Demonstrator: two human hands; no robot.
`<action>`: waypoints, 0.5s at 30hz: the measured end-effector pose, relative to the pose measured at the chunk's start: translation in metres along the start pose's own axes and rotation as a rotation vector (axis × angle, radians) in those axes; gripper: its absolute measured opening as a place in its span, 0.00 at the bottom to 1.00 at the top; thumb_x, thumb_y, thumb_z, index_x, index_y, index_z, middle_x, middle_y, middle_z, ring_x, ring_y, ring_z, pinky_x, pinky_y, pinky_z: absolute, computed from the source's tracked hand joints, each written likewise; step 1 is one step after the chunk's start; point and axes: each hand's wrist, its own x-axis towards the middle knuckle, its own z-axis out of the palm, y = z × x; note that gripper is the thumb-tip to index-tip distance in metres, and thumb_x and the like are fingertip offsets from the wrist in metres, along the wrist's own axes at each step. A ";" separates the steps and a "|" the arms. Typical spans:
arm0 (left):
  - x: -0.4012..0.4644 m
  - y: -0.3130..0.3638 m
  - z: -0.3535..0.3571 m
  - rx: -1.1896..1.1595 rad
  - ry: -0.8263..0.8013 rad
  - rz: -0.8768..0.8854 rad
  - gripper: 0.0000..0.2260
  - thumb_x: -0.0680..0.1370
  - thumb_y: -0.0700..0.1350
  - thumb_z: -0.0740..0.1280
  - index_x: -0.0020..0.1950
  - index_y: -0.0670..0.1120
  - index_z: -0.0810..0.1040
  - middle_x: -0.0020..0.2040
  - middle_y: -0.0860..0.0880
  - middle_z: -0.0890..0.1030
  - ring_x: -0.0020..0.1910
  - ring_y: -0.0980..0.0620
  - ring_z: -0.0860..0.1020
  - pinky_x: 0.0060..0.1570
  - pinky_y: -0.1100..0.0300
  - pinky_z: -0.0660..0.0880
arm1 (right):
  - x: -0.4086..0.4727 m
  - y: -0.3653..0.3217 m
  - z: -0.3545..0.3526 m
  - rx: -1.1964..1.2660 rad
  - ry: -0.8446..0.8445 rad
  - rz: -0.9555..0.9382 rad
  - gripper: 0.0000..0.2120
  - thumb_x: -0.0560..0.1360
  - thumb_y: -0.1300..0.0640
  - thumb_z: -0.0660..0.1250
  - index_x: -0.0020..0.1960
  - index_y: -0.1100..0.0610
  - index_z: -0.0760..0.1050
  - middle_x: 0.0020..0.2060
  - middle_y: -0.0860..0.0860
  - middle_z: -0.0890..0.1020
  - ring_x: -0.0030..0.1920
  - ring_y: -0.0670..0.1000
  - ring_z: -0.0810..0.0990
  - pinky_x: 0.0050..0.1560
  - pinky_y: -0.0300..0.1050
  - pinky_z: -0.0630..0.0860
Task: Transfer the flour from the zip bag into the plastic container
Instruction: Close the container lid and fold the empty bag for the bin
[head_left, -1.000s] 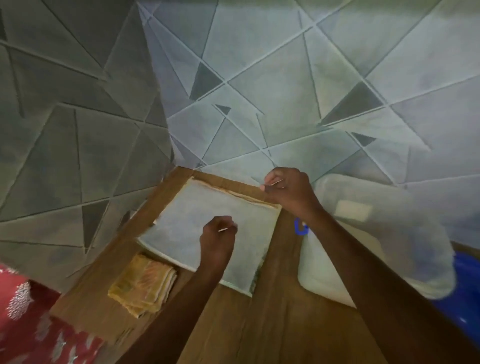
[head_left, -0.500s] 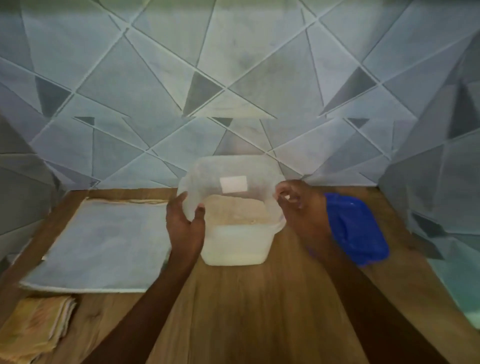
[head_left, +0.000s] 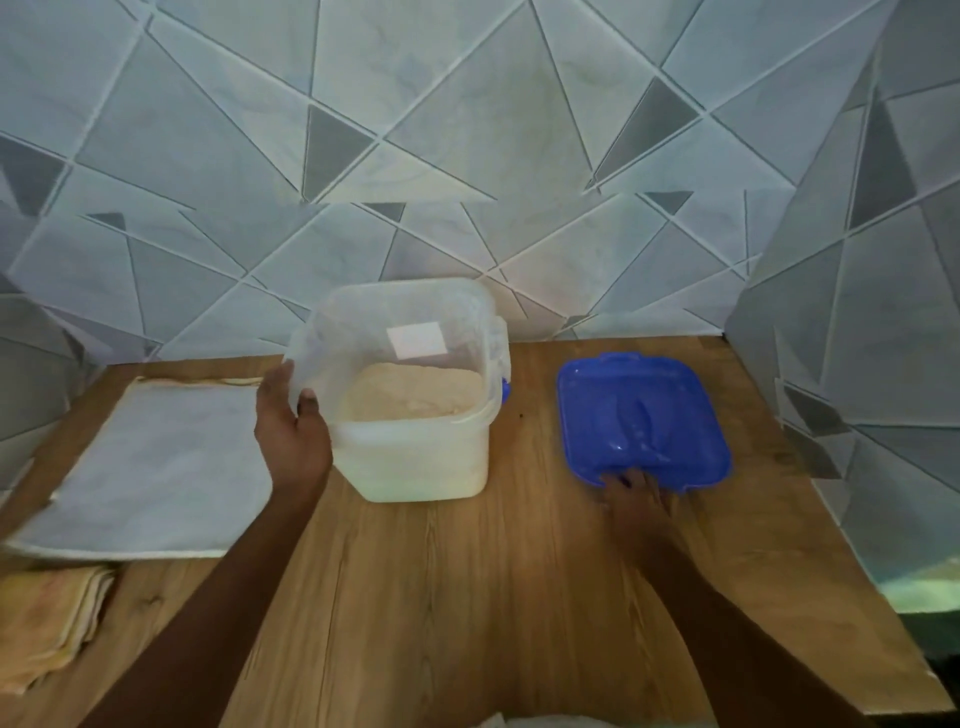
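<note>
Gripping plastic container left hand, right hand touching blue lid

Wooden table, flat zip bag at left, folded yellow cloth near it, plastic container centre, blue lid right

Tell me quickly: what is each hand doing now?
Left hand: grips the clear plastic container of flour.
Right hand: fingers rest on the blue plastic lid; grip cannot be told.

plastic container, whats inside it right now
The plastic container holds pale flour, heaped partway up. Its cloudy walls and the flour hide the bottom. The left hand grips its rim.
</note>
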 end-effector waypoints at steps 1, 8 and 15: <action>0.000 -0.002 0.000 0.012 0.000 0.019 0.17 0.82 0.38 0.60 0.71 0.43 0.73 0.73 0.42 0.73 0.72 0.42 0.70 0.74 0.46 0.65 | -0.001 0.001 0.000 -0.047 0.061 -0.004 0.15 0.75 0.59 0.68 0.61 0.55 0.78 0.61 0.57 0.77 0.63 0.63 0.75 0.62 0.64 0.72; 0.004 -0.008 0.003 0.036 -0.003 0.049 0.15 0.82 0.36 0.59 0.67 0.42 0.76 0.72 0.42 0.73 0.72 0.41 0.70 0.73 0.47 0.67 | 0.029 0.004 -0.017 -0.255 0.424 -0.202 0.04 0.70 0.65 0.66 0.42 0.60 0.79 0.39 0.57 0.80 0.41 0.60 0.82 0.40 0.54 0.78; 0.004 -0.005 0.002 0.044 -0.004 0.070 0.16 0.83 0.38 0.59 0.70 0.44 0.73 0.73 0.42 0.72 0.72 0.40 0.70 0.73 0.45 0.66 | 0.047 -0.054 -0.124 0.181 0.887 -0.333 0.10 0.73 0.67 0.67 0.55 0.65 0.78 0.46 0.62 0.80 0.46 0.62 0.81 0.46 0.56 0.79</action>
